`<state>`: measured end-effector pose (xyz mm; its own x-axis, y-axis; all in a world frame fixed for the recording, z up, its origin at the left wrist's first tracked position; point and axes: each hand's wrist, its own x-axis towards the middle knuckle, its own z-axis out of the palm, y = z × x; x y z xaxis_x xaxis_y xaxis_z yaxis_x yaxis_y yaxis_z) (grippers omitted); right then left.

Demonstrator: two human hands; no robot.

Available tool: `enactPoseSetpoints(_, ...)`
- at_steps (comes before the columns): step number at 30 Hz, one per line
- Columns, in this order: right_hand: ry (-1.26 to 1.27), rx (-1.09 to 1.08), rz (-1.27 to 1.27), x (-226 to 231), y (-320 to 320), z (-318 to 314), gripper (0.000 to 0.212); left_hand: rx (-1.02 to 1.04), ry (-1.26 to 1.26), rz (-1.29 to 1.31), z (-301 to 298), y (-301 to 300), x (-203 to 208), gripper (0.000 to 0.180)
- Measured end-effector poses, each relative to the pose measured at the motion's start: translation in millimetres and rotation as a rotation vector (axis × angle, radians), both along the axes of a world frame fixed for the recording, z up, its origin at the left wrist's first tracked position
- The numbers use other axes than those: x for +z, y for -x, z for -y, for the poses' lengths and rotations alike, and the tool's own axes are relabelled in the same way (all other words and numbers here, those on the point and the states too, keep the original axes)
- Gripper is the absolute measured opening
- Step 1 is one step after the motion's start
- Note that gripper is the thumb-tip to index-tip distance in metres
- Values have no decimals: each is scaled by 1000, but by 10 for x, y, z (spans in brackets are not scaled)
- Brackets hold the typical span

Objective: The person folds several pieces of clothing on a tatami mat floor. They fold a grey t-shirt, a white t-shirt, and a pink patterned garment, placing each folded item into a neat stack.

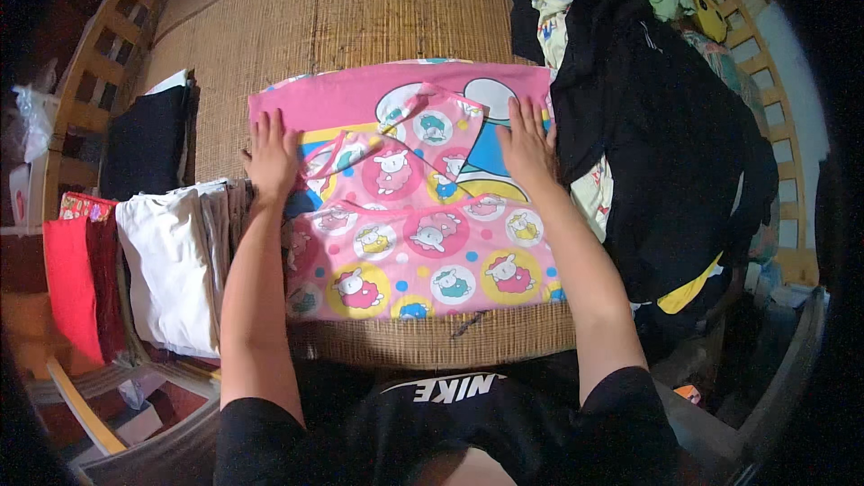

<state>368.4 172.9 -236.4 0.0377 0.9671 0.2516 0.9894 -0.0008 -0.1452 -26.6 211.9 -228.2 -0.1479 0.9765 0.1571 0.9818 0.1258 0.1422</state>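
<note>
A pink child's garment [423, 252] printed with round cartoon sheep lies flat on a woven straw mat [360, 9]. Under it lies a larger pink cloth [360, 94] with a blue and white cartoon figure. My left hand [270, 157] presses flat on the left edge of the garment's top, fingers spread. My right hand [526, 148] presses flat on its right side, fingers together. Neither hand grips anything.
Folded clothes are stacked at the left: white ones [171, 261], red ones [76, 279] and a dark one [148, 139]. A heap of unfolded dark and light clothes [666, 126] fills the right. Wooden bed rails [99, 63] run along both sides.
</note>
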Motion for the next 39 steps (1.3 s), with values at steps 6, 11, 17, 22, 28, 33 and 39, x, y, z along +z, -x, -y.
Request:
enactPoseSetpoints(6, 69, -4, -16, -74, -192, 2, 53, 136, 27, -58, -24, 79, 19, 49)
enactPoseSetpoints(11, 360, -88, -226, 462, -75, 196, 42, -201, -184, 368, 454, -14, 333, 19)
enactPoseSetpoints(17, 363, 59, -126, 595, 243, 854, 34, -564, 138, 520, 931, -190, 289, 22)
enactPoseSetpoints(22, 237, 21, -54, 583, 150, 1274, 35, -456, -25, 272, 753, -329, 267, 29)
enactPoseSetpoints(28, 225, 92, 4, 697, 278, 1512, 48, -340, 5, 110, 468, -583, 351, 33)
enactPoseSetpoints(33, 498, -101, 28, 1065, 325, 1730, 57, -347, 147, 265, 727, -487, 491, 34)
enactPoseSetpoints(39, 787, 36, 202, 893, 188, 2167, 55, -366, 694, -138, 1987, -232, 649, 96)
